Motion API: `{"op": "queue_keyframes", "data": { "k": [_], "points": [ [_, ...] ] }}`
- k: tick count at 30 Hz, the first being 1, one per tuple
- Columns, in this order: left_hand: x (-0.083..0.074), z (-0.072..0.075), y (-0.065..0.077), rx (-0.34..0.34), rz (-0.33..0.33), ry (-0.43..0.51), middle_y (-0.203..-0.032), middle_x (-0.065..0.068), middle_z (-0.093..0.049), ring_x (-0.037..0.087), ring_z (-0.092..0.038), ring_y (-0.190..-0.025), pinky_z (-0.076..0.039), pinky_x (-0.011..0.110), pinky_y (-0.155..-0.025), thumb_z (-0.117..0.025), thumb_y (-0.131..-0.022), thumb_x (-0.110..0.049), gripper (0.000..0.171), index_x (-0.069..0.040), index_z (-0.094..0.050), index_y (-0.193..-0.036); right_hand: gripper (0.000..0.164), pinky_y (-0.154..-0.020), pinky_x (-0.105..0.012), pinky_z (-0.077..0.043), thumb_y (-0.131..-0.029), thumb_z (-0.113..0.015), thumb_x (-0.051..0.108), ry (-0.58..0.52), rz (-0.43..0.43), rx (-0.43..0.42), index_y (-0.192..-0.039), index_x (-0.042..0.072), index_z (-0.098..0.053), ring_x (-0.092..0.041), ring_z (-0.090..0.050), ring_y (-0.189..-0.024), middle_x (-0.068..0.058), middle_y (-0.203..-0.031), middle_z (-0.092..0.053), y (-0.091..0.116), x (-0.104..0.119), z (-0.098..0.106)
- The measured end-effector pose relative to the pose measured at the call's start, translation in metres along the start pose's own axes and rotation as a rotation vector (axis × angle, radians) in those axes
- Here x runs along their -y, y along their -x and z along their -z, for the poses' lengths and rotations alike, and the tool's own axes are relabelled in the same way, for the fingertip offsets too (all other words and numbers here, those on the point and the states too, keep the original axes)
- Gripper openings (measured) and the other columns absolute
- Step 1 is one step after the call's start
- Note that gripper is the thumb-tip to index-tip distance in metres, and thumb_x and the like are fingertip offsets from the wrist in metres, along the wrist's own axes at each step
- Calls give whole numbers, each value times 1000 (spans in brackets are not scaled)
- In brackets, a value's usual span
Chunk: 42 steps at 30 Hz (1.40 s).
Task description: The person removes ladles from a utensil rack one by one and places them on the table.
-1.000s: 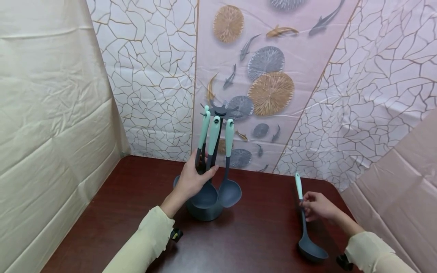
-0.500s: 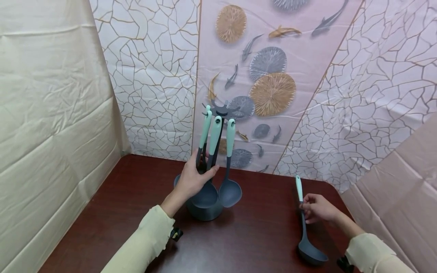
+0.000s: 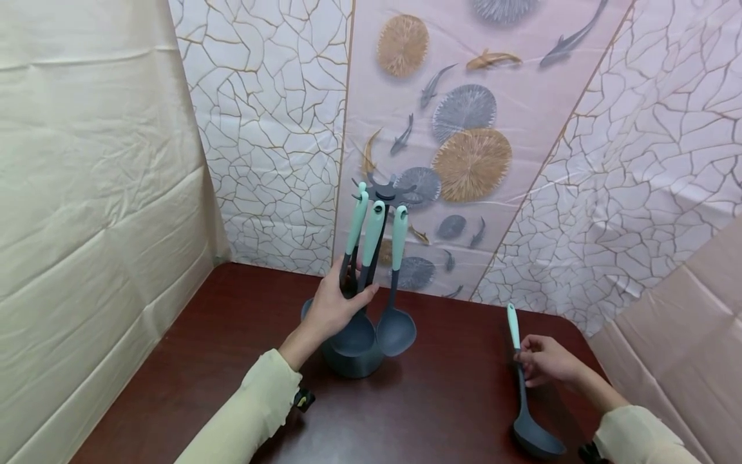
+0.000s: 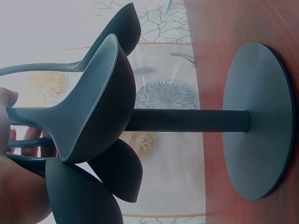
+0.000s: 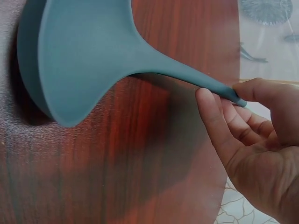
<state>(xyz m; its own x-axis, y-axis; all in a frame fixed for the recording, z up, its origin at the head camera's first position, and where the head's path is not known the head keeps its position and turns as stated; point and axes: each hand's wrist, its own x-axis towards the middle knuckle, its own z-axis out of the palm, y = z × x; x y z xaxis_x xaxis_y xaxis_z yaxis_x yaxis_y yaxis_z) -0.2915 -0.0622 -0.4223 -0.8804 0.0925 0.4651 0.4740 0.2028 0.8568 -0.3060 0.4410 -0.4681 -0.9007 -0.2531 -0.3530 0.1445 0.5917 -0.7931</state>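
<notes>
A dark grey utensil stand (image 4: 257, 121) with a hooked top (image 3: 386, 192) holds several ladles with mint handles. My left hand (image 3: 333, 310) grips it at mid-height, thumb and fingers wrapped round a bunch of ladle stems and the pole. One hanging ladle (image 3: 396, 332) is outside that grip, at the right. In the left wrist view, a deep bowl (image 4: 100, 98) covers part of the pole. On the right side of the table, my right hand (image 3: 547, 359) pinches another ladle (image 5: 98, 46) by its stem, just below the handle. Its bowl is low over the tabletop, facing up.
The dark red wooden table (image 3: 440, 393) has its back edge close to a printed cloth backdrop (image 3: 278, 129). A cream cloth wall (image 3: 98, 193) stands along the left, and a pinkish cloth (image 3: 684, 335) borders the right side.
The head view has turned slightly, so everything appears a little further right and lower. Both hands keep their holds, and the ladle at the right stays about where it was.
</notes>
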Motion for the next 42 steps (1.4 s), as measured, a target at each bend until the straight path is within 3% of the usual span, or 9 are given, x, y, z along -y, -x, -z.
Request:
{"op": "queue_keyframes", "data": {
  "k": [9, 25, 42],
  "points": [
    [-2, -1, 0, -9, 1, 14, -101, 2, -68, 22, -66, -90, -55, 47, -78, -78, -98, -37, 40, -22, -54, -125, 16, -72, -51, -63, -108, -59, 9, -10, -30, -9, -112, -5, -51, -29, -69, -79, -15, -86, -61, 1, -3, 0],
    [3, -2, 3, -12, -1, 23, -101, 2, -67, 23, -65, -89, -55, 46, -76, -78, -98, -42, 41, -23, -53, -125, 16, -72, -51, -63, -110, -55, 9, -37, -6, 70, -109, -6, -49, -30, -69, -80, -14, -87, -60, 11, -13, 2],
    [2, -1, 0, 1, -11, 27, -102, 3, -67, 22, -64, -90, -54, 47, -78, -76, -99, -42, 40, -22, -53, -125, 13, -71, -48, -64, -107, -57, 7, -20, -79, 41, -107, -5, -51, -28, -69, -77, -13, -87, -61, 14, -12, 0]
  ]
}}
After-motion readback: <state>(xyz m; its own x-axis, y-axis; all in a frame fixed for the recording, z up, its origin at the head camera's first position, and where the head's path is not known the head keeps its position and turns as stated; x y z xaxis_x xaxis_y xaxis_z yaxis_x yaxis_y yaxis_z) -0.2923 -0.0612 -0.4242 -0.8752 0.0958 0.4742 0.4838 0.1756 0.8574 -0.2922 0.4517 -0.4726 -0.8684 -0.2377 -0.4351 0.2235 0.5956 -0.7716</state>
